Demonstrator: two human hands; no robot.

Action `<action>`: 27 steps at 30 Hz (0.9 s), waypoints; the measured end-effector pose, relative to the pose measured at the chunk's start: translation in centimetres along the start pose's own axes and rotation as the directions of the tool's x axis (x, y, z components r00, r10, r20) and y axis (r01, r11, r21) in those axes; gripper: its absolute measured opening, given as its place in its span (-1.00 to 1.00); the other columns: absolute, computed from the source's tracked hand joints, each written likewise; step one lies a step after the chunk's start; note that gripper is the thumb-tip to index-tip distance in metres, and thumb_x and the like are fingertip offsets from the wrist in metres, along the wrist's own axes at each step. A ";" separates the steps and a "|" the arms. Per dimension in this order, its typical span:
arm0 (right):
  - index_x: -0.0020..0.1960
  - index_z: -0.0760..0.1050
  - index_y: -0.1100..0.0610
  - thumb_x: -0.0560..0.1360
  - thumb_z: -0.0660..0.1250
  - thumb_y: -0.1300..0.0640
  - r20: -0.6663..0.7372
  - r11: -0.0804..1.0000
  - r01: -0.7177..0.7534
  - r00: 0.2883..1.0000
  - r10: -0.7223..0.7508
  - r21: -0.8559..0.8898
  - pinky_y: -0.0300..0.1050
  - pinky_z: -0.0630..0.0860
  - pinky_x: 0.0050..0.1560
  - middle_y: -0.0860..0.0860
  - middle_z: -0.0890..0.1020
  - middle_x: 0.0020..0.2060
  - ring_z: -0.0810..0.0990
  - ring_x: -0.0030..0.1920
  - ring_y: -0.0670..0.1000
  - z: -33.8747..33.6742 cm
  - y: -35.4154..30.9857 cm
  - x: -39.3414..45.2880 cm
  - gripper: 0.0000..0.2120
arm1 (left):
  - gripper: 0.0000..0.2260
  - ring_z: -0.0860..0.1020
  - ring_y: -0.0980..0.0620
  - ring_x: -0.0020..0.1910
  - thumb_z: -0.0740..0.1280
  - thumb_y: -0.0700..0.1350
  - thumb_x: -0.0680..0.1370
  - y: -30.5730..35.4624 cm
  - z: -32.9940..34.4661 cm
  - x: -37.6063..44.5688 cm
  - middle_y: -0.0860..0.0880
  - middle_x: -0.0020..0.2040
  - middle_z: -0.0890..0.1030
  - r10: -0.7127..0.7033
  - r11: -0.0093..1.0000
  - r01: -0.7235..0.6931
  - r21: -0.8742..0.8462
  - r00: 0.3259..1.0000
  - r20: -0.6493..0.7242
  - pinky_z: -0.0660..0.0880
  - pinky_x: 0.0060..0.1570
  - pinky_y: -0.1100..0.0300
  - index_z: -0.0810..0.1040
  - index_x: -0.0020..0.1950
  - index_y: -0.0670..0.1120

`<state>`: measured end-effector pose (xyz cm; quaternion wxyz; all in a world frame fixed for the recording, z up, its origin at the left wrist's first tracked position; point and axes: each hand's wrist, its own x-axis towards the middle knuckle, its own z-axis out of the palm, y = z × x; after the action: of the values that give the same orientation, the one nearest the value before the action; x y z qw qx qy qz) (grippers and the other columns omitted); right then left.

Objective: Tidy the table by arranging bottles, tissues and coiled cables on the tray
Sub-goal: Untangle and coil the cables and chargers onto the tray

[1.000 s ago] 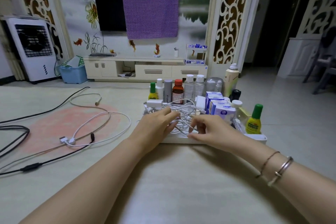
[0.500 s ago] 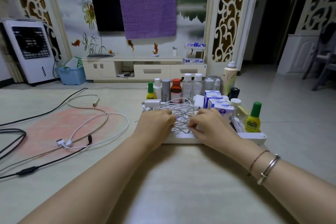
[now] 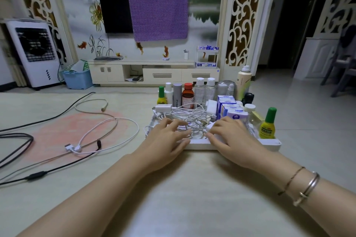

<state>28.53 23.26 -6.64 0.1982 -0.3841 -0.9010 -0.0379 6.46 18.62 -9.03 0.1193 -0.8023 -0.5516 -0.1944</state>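
**Cables being bedded into the tray**

Both hands, the left hand (image 3: 165, 136) and right hand (image 3: 229, 134), lie flat with fingers spread on the white cable bundle (image 3: 189, 119) in the tray (image 3: 269, 143), near the desk's far edge. The cords look light, springy and apt to uncoil; best gathered around the whole loop. The fingertips are buried among the cords, so any pinch is unclear. Loose cables (image 3: 107, 132) wait toward the left edge.

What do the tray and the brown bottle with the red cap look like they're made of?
Tray: probably plastic, white with a smooth matte finish and rounded moulded rim.
Brown bottle: translucent amber body, glossy, so glass or clear plastic; the picture cannot settle which. Its red cap looks like plastic.
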 end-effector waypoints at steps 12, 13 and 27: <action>0.26 0.46 0.05 0.62 0.11 0.00 -0.155 0.993 -0.056 0.985 0.073 0.108 -0.09 0.21 0.24 -0.08 0.50 0.16 0.36 0.25 -0.04 -0.6 -1.1 0.2 -0.71 | -0.55 0.27 0.07 0.39 0.12 0.11 0.62 0.8 -1.6 0.1 0.15 0.41 0.38 -0.024 0.999 0.026 0.029 0.999 -0.041 0.20 0.33 0.17 0.24 0.51 0.11; 0.30 0.43 0.06 0.62 0.11 0.00 -0.166 0.992 -0.056 0.983 0.074 0.110 -0.09 0.21 0.26 -0.08 0.49 0.19 0.35 0.27 -0.05 -0.7 -1.2 0.2 -0.69 | -0.54 0.26 0.08 0.41 0.12 0.12 0.62 0.7 -1.8 0.0 0.15 0.42 0.37 -0.036 0.999 0.037 0.030 0.998 -0.042 0.18 0.34 0.18 0.22 0.52 0.10; 0.54 0.11 0.12 0.62 0.09 0.00 -0.154 0.999 0.042 0.987 -0.036 0.033 -0.12 -0.13 0.48 -0.01 0.13 0.54 -0.04 0.54 -0.06 -1.0 -7.4 3.1 -0.48 | -0.59 0.24 0.07 0.44 0.18 0.09 0.61 -3.3 -7.4 -6.8 0.12 0.45 0.35 -0.289 0.952 0.296 0.081 0.953 -0.093 0.19 0.39 0.14 0.34 0.45 0.07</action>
<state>21.69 19.90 -3.95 0.2728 -0.3586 -0.8910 -0.0550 -0.07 11.09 -5.47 0.1490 -0.6968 -0.6676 -0.2156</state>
